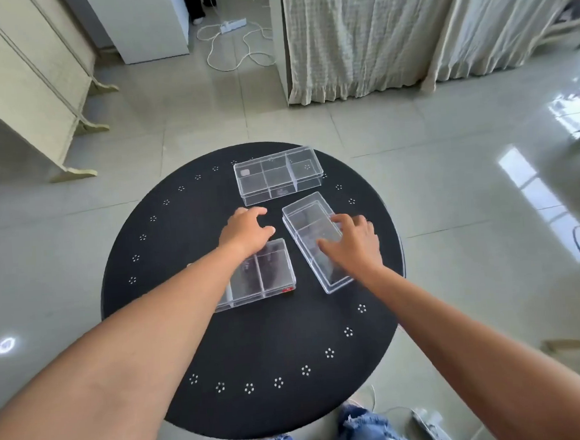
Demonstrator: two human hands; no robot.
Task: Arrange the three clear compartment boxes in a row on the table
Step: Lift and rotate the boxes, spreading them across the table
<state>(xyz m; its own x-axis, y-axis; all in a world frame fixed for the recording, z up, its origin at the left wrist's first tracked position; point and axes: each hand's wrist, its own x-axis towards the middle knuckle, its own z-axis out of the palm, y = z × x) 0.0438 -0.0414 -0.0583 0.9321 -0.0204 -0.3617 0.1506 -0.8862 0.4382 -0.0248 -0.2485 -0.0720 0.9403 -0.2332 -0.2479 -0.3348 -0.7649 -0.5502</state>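
Three clear compartment boxes are lying on the round black table (257,359), not lined up. The far box (278,175) is sitting crosswise in the upper middle of the frame, untouched. The right-hand box (312,239) is lying at an angle right of centre; the right hand (352,244) is resting on its lid, fingers spread and pressing down rather than clenched. The near box (261,276) is lying left of centre, partly under the left forearm. The left hand (246,229) is hovering over its far edge, fingers loosely curled, gripping nothing.
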